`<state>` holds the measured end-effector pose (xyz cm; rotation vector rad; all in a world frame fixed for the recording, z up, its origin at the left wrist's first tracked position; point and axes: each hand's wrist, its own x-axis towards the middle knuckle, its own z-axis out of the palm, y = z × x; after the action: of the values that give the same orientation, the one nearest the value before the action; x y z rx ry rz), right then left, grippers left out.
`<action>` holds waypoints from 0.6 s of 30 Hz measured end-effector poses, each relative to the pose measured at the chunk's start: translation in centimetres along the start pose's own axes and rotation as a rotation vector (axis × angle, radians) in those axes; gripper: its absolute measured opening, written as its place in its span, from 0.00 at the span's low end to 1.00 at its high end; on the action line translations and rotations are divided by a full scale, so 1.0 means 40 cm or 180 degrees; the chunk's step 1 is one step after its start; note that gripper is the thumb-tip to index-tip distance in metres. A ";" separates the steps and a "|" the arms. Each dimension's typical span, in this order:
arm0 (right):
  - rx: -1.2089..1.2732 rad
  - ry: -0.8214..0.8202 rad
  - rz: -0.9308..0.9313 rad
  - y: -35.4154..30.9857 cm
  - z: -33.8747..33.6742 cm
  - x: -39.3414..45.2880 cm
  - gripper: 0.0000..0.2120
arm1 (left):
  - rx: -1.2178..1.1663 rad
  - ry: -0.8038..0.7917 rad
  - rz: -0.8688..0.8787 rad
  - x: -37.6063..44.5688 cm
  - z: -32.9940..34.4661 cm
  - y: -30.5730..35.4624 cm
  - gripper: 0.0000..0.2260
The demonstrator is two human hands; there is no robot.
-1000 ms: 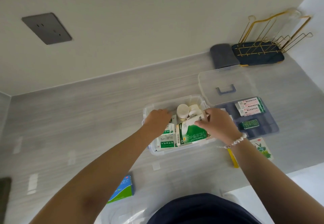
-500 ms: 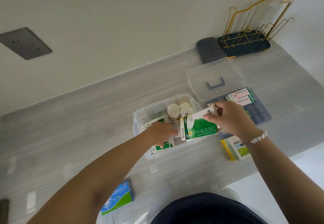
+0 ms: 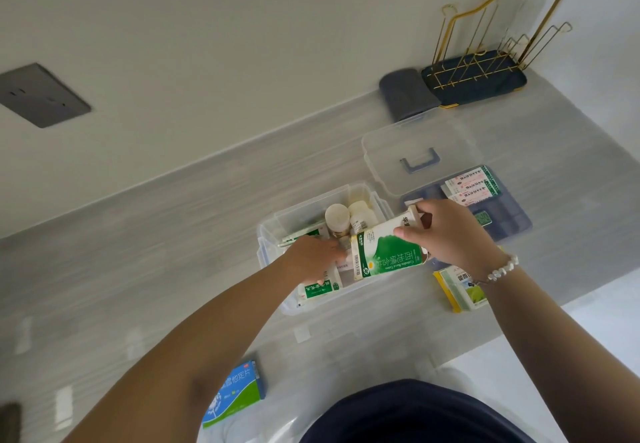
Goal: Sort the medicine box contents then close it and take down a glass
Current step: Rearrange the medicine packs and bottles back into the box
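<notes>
R hand point(image 3: 450, 234) pinches green carton point(image 3: 384, 252) by its top end, tilted over clear medicine box point(image 3: 277, 231). L hand point(image 3: 311, 259) down inside among pkts; grip hidden, can't tell. Carton prob light, thin card, crushable: hold edges, not faces.

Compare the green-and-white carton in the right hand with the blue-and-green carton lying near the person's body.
The green-and-white carton is gripped by the right hand and held tilted over the clear medicine box; the blue-and-green carton lies flat on the counter, untouched. The held carton's end flap is open; the other shows no open flap. The first is green and white, the second mainly blue. Both are printed cardboard medicine packets.
</notes>
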<state>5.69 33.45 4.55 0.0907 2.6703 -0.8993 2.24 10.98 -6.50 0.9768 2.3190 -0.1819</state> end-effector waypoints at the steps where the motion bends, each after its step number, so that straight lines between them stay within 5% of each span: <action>1: -0.0003 -0.0005 0.0003 0.002 -0.001 0.000 0.16 | 0.0048 -0.0033 0.0025 0.003 -0.001 -0.001 0.21; 6: -0.0071 -0.0011 0.0073 0.006 -0.014 -0.004 0.12 | -0.0143 0.0083 -0.0013 0.021 -0.003 0.002 0.06; 18: 0.0003 -0.0038 0.0165 0.024 -0.008 -0.004 0.14 | -0.1178 0.0206 -0.0451 0.003 -0.027 -0.033 0.05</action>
<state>5.92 34.43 4.30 0.1537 2.6438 -0.8823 0.73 10.47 -5.85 0.6424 2.3668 0.2196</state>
